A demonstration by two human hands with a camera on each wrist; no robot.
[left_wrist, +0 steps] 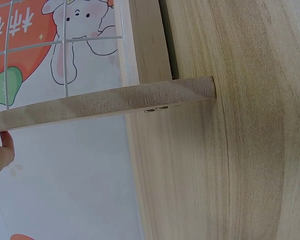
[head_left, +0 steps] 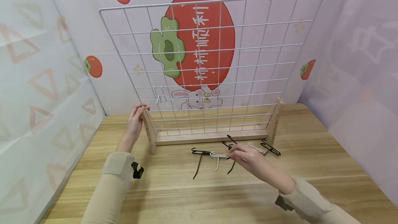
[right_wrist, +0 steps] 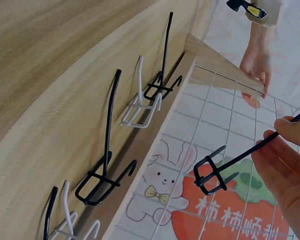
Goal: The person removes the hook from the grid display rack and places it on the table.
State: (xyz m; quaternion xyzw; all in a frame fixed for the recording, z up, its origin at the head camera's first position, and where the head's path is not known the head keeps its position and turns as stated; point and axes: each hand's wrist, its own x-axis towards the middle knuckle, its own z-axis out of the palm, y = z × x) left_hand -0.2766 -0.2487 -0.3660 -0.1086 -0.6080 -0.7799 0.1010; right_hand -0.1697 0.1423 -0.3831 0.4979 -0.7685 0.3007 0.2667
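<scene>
A white wire grid panel (head_left: 211,1) stands upright in a wooden stand (head_left: 214,137). My left hand (head_left: 133,123) grips the top of the stand's left post (left_wrist: 105,102); the left wrist view shows only part of its fingers. In my right hand (right_wrist: 285,170) a black wire hook (right_wrist: 245,154) is pinched by its rod between thumb and fingers, its bracket end pointing toward the grid, apart from it. A small white hook (head_left: 160,99) hangs on the grid's lower left.
Along the stand's front lie several more hooks, among them a black hook (head_left: 198,164), a white hook (head_left: 218,156) and another black hook (head_left: 271,148) at the right. Behind the table (head_left: 192,199) hangs a cloth printed with a large red persimmon (head_left: 208,20).
</scene>
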